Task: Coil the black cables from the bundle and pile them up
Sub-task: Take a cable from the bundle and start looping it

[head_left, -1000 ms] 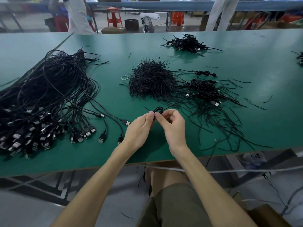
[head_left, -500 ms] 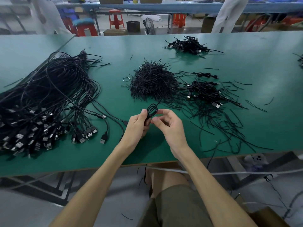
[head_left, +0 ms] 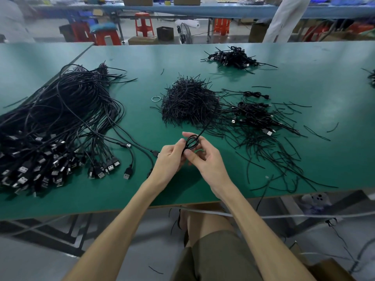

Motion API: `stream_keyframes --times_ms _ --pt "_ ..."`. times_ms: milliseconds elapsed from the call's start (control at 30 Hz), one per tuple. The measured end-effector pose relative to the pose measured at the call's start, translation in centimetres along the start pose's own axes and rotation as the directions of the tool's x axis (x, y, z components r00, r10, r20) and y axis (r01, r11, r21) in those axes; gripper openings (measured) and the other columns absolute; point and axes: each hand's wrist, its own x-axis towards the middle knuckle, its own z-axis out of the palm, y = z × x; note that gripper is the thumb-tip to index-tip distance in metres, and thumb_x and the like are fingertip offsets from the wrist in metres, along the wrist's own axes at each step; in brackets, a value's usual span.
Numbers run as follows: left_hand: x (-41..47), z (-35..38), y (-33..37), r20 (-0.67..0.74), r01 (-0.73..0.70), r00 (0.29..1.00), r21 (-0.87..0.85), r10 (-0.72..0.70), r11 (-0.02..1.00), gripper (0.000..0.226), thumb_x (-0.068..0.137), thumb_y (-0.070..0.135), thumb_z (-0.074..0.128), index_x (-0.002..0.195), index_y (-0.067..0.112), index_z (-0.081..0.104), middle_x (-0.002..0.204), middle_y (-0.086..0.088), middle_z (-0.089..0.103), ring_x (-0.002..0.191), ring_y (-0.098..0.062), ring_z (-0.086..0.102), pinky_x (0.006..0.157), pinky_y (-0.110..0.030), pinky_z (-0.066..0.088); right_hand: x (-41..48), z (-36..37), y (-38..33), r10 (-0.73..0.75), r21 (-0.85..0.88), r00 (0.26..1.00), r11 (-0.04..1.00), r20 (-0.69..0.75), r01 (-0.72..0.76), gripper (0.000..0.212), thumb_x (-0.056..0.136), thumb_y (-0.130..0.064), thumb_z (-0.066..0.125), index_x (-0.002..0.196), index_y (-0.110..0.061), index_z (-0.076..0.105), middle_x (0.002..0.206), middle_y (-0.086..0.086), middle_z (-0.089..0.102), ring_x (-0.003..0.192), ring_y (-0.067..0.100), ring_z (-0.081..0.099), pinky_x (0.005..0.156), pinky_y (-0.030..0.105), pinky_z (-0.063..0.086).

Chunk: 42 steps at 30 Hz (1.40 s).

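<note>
Head view: both hands hold one black cable [head_left: 191, 141] above the green table [head_left: 324, 78].
The left hand [head_left: 170, 159] and right hand [head_left: 205, 161] pinch its small coil between curled fingers at centre, and its tail runs toward 1 o'clock. The loose bundle [head_left: 60, 122] lies at 9 o'clock and the coiled cables [head_left: 253, 116] at 2 o'clock.
</note>
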Motion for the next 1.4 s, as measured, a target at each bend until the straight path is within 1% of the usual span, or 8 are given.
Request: stream_keyframes --times_ms 100,167,367,533,633,767,1100,1400 --pt "0.1 -0.1 -0.1 -0.024 0.009 1.0 -0.015 -0.01 1.0 0.056 0.101 0.051 0.042 0.054 0.027 0.059 0.045 0.011 0.037 0.04 -0.008 0.027 0.044 -0.024 0.021 0.0 0.0 -0.2 0.023 0.001 1.0 1.0 0.007 -0.023 0.031 0.098 -0.016 0.068 0.127 -0.027 0.069 0.098 0.018 0.066 0.079 0.016 0.061 0.075 0.027 0.055" --pt "0.2 0.0 -0.1 -0.027 0.005 1.0 -0.019 -0.005 1.0 0.053 0.104 0.046 0.041 0.066 0.028 0.073 0.043 0.011 0.039 0.039 -0.008 0.028 0.042 -0.022 0.022 0.0 0.0 -0.3 0.049 0.01 0.999 0.999 -0.002 -0.049 0.024 0.097 -0.017 0.069 0.121 -0.02 0.071 0.098 0.014 0.068 0.079 0.01 0.062 0.075 0.023 0.052" --pt "0.2 -0.1 -0.1 -0.051 -0.005 0.999 -0.06 0.002 0.998 0.05 0.106 0.042 0.041 0.078 0.033 0.081 0.046 0.01 0.033 0.041 -0.01 0.025 0.039 -0.022 0.02 0.0 0.4 0.1 0.078 -0.071 0.996 0.994 -0.036 -0.08 0.017 0.094 -0.029 0.073 0.11 -0.031 0.068 0.115 0.006 0.062 0.092 0.009 0.061 0.09 0.03 0.051" --pt "0.1 -0.3 -0.4 -0.094 0.012 0.995 -0.06 -0.017 0.998 0.056 0.106 0.038 0.043 0.055 0.016 0.053 0.046 0.007 0.03 0.041 -0.012 0.022 0.044 -0.023 0.019 -0.2 0.4 0.1 0.084 -0.089 0.996 0.992 0.0 -0.084 0.031 0.086 -0.03 0.072 0.117 -0.026 0.064 0.124 -0.002 0.057 0.103 0.01 0.063 0.091 0.027 0.051" --pt "0.3 -0.2 -0.8 -0.135 0.015 0.991 -0.051 -0.022 0.999 0.051 0.104 0.038 0.045 0.062 0.009 0.048 0.046 0.007 0.031 0.04 -0.012 0.023 0.042 -0.022 0.02 -0.4 0.7 0.1 0.061 -0.115 0.998 0.991 -0.024 -0.063 0.026 0.088 -0.023 0.072 0.113 -0.022 0.066 0.114 -0.001 0.068 0.101 0.015 0.067 0.091 0.042 0.056" --pt "0.4 -0.2 -0.9 -0.177 0.015 0.984 -0.059 -0.025 0.998 0.049 0.102 0.039 0.046 0.062 0.01 0.042 0.046 0.005 0.031 0.041 -0.014 0.023 0.043 -0.023 0.018 -0.7 1.0 0.2 0.003 -0.167 0.996 0.986 -0.086 -0.018 0.012 0.089 -0.022 0.073 0.1 -0.022 0.068 0.09 -0.006 0.074 0.085 0.013 0.07 0.079 0.032 0.058" --pt "0.2 -0.2 -1.1 -0.187 0.004 0.982 -0.04 -0.012 0.999 0.054 0.101 0.04 0.045 0.053 0.019 0.037 0.046 0.005 0.033 0.042 -0.014 0.023 0.043 -0.026 0.018 -1.0 0.9 0.1 0.035 -0.111 0.996 0.993 -0.079 -0.043 0.01 0.092 -0.018 0.073 0.102 -0.017 0.072 0.09 -0.004 0.077 0.081 0.012 0.072 0.073 0.022 0.055" --pt "0.2 -0.3 -1.3 -0.211 -0.019 0.977 -0.041 0.009 0.999 0.054 0.096 0.047 0.044 0.057 0.012 0.034 0.05 -0.002 0.027 0.045 -0.017 0.02 0.046 -0.027 0.017 -0.9 0.9 0.3 0.028 -0.137 0.996 0.99 -0.09 -0.04 0.01 0.096 -0.017 0.067 0.095 -0.025 0.073 0.09 -0.01 0.076 0.084 0.009 0.071 0.078 0.028 0.058"
